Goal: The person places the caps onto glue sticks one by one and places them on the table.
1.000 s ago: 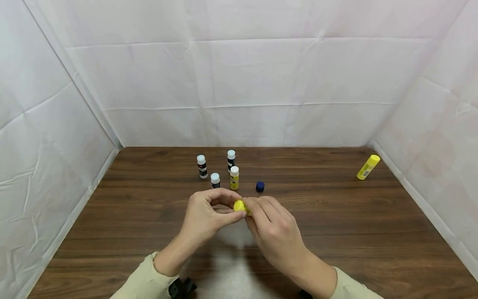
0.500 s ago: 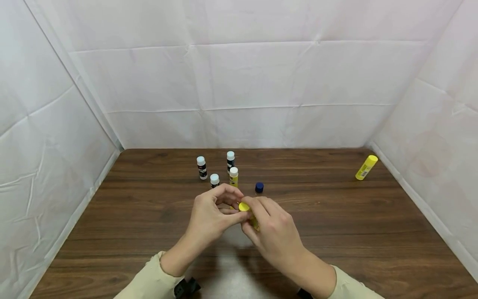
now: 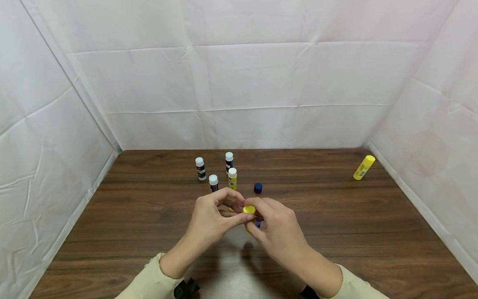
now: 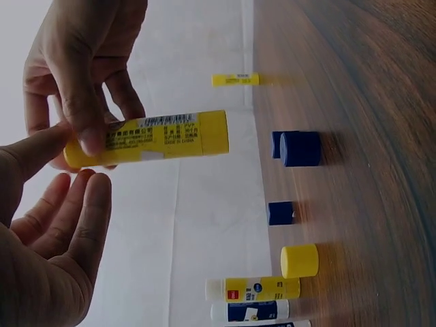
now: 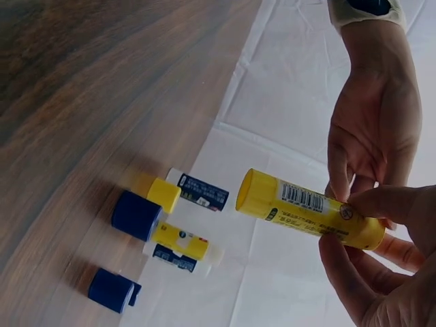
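Note:
Both hands hold one yellow glue stick [image 4: 163, 139] above the table, its flat round end [image 3: 249, 209] facing up in the head view. My right hand [image 3: 278, 226] pinches it between thumb and fingers near that upper end, over the printed label. The thumb of my left hand [image 3: 213, 216] lies at the same end, its fingers curved close around it. The lower end [image 5: 255, 194] sticks out free, past a barcode. Under the hands are a yellow cap [image 4: 300, 260] and a large blue cap [image 4: 300, 148], mostly covered by the fingers in the head view.
Behind the hands stand a yellow glue stick with a white top [image 3: 232, 178] and several dark ones with white tops [image 3: 200, 169]. A small blue cap [image 3: 258, 188] sits to their right. Another yellow glue stick [image 3: 364, 167] stands far right. White cloth [image 3: 239, 83] encloses the wooden table [image 3: 149, 199].
The held glue stick has turned from tilted, one end toward the left, to nearly upright. Both hands have shifted slightly right, and a blue cap beneath has come into sight.

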